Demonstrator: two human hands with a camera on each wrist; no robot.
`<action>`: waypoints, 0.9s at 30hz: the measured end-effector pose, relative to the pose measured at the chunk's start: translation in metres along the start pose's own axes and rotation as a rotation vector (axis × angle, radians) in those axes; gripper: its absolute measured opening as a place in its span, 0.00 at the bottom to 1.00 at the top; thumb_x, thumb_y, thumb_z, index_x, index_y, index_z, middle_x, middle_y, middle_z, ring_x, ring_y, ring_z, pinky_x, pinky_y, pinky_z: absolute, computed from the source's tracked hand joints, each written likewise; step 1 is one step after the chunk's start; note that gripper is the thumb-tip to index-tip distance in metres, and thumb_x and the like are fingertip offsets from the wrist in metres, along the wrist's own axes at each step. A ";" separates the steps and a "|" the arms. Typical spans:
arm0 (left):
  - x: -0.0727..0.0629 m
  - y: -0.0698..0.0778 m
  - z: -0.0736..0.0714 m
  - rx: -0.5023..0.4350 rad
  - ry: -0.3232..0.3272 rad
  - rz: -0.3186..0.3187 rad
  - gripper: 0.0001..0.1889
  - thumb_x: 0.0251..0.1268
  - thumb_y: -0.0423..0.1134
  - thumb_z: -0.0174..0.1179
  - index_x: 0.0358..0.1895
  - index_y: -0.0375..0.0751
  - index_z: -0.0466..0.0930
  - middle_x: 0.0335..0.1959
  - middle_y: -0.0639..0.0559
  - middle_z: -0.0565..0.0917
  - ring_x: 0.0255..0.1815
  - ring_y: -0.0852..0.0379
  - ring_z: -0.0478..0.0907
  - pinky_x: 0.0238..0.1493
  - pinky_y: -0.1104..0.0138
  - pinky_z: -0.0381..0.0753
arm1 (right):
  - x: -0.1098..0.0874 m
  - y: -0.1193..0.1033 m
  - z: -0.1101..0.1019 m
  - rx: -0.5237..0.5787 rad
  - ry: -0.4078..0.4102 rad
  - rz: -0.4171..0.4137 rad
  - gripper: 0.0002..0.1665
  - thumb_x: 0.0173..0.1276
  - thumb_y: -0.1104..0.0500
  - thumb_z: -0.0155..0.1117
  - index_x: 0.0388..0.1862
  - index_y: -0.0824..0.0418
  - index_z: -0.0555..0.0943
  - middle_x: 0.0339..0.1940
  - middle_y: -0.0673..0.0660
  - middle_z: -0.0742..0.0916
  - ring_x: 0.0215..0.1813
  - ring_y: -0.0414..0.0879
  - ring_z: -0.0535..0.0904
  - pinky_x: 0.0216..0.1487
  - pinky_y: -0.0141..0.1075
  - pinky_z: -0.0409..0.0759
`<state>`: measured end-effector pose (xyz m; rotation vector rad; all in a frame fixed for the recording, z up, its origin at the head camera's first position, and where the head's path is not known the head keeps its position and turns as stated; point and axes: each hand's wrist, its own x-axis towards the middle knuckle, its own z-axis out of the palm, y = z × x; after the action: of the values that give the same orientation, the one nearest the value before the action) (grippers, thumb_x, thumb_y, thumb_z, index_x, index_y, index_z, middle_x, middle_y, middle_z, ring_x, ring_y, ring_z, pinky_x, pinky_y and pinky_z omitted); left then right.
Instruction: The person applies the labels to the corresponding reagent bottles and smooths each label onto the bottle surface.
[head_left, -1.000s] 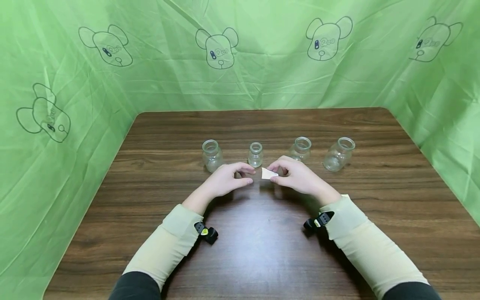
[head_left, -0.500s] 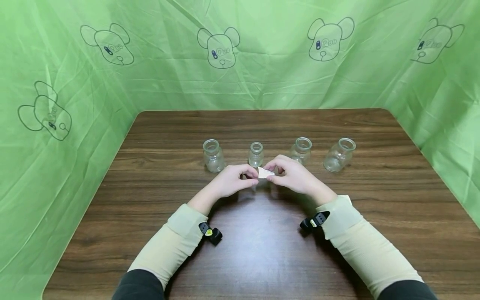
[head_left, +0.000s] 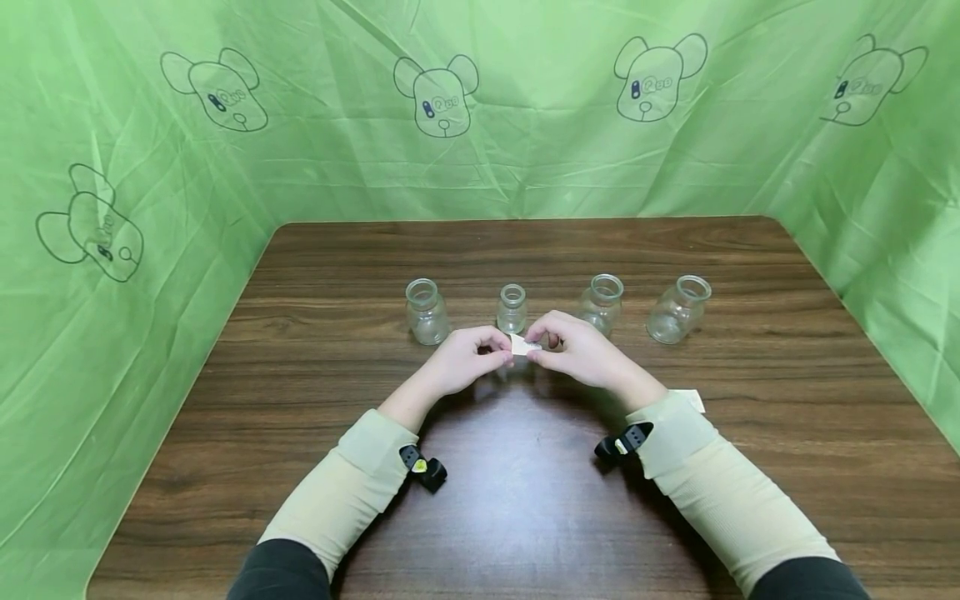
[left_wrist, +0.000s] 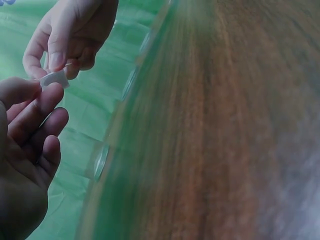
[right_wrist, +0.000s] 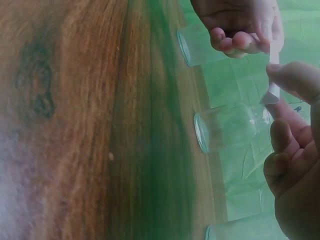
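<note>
A small slip of white paper (head_left: 519, 345) is stretched between both hands, above the table and in front of a small glass jar (head_left: 512, 313). My left hand (head_left: 462, 362) pinches its left end between thumb and index finger. The right hand (head_left: 583, 353) grips the other end the same way. In the left wrist view the slip (left_wrist: 57, 78) looks slightly bent, with the left hand's other fingers loosely curled below it. Seen from the right wrist, the paper (right_wrist: 270, 96) is nearly edge-on and flares at its near end.
Larger glass jars stand in the same row: one at left (head_left: 427, 317), one behind the right hand (head_left: 604, 302), one farther right (head_left: 677, 313). Another pale paper piece (head_left: 693, 399) pokes out beside the right sleeve. Green cloth (head_left: 517, 167) walls the wooden table (head_left: 480, 250).
The right hand has carried the paper slip left to the left hand. The left hand's thumb and finger, apart from it earlier, now pinch its left end. The jars stay put.
</note>
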<state>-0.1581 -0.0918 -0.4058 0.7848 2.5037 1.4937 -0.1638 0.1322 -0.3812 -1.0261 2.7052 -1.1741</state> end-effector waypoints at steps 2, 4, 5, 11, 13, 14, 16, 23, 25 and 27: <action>0.000 0.000 0.001 -0.023 -0.002 -0.003 0.02 0.61 0.35 0.60 0.34 0.42 0.80 0.26 0.58 0.83 0.29 0.62 0.77 0.35 0.68 0.74 | 0.000 0.001 0.001 0.001 0.003 -0.007 0.10 0.60 0.58 0.68 0.40 0.56 0.79 0.36 0.49 0.80 0.34 0.45 0.72 0.35 0.36 0.70; 0.000 0.000 0.001 -0.036 -0.002 -0.006 0.02 0.62 0.35 0.59 0.34 0.42 0.79 0.25 0.58 0.83 0.29 0.62 0.77 0.34 0.68 0.74 | 0.000 0.002 0.001 0.001 0.005 -0.017 0.10 0.60 0.59 0.68 0.40 0.56 0.79 0.36 0.49 0.80 0.34 0.45 0.71 0.35 0.36 0.70; 0.000 0.001 0.002 -0.039 -0.003 -0.006 0.02 0.62 0.36 0.59 0.33 0.42 0.79 0.25 0.58 0.82 0.29 0.62 0.77 0.34 0.68 0.74 | 0.000 0.002 0.002 0.001 0.007 -0.023 0.10 0.60 0.59 0.68 0.40 0.56 0.79 0.36 0.49 0.80 0.34 0.44 0.71 0.35 0.36 0.70; -0.001 0.002 0.003 -0.060 -0.005 -0.028 0.03 0.63 0.36 0.59 0.33 0.42 0.78 0.24 0.58 0.82 0.29 0.60 0.77 0.33 0.69 0.73 | 0.000 0.002 0.005 0.016 0.010 -0.044 0.10 0.59 0.59 0.69 0.40 0.56 0.81 0.36 0.52 0.81 0.33 0.42 0.71 0.35 0.35 0.71; -0.001 0.002 0.003 -0.073 -0.005 -0.037 0.02 0.62 0.35 0.59 0.34 0.41 0.79 0.25 0.57 0.82 0.30 0.60 0.78 0.34 0.68 0.74 | 0.000 0.001 0.006 0.026 0.008 -0.039 0.11 0.59 0.58 0.69 0.41 0.55 0.81 0.36 0.50 0.81 0.33 0.42 0.72 0.35 0.35 0.71; -0.001 0.001 0.003 -0.078 -0.005 -0.040 0.02 0.62 0.35 0.59 0.34 0.41 0.79 0.25 0.57 0.82 0.30 0.59 0.79 0.34 0.68 0.75 | 0.000 0.001 0.007 0.031 0.007 -0.036 0.11 0.59 0.58 0.69 0.41 0.55 0.82 0.35 0.49 0.81 0.33 0.42 0.72 0.35 0.34 0.72; -0.001 0.001 0.003 -0.089 -0.004 -0.042 0.02 0.62 0.35 0.59 0.35 0.41 0.80 0.25 0.56 0.82 0.31 0.59 0.80 0.35 0.67 0.76 | 0.001 0.000 0.009 0.040 0.005 -0.026 0.11 0.59 0.57 0.69 0.41 0.55 0.82 0.33 0.47 0.81 0.32 0.41 0.73 0.34 0.34 0.72; -0.002 0.002 0.003 -0.101 -0.014 -0.035 0.04 0.61 0.38 0.60 0.34 0.43 0.81 0.26 0.56 0.84 0.33 0.59 0.81 0.42 0.63 0.77 | 0.004 -0.003 0.017 0.050 -0.009 0.007 0.10 0.60 0.55 0.68 0.40 0.56 0.83 0.28 0.45 0.80 0.32 0.38 0.74 0.33 0.32 0.73; -0.003 0.003 0.003 -0.097 -0.012 -0.039 0.04 0.62 0.40 0.61 0.34 0.44 0.81 0.26 0.57 0.84 0.33 0.60 0.81 0.42 0.63 0.77 | 0.004 -0.003 0.018 0.048 -0.009 0.013 0.11 0.60 0.55 0.68 0.40 0.56 0.83 0.28 0.45 0.80 0.32 0.38 0.75 0.34 0.32 0.73; -0.003 0.003 0.003 -0.095 -0.008 -0.044 0.04 0.62 0.40 0.60 0.34 0.43 0.81 0.26 0.57 0.84 0.33 0.59 0.81 0.41 0.65 0.77 | 0.005 -0.004 0.019 0.046 -0.005 0.017 0.10 0.60 0.55 0.68 0.40 0.56 0.83 0.28 0.45 0.80 0.32 0.38 0.74 0.33 0.32 0.73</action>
<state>-0.1535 -0.0897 -0.4053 0.7150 2.4074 1.5781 -0.1604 0.1155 -0.3909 -0.9976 2.6643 -1.2230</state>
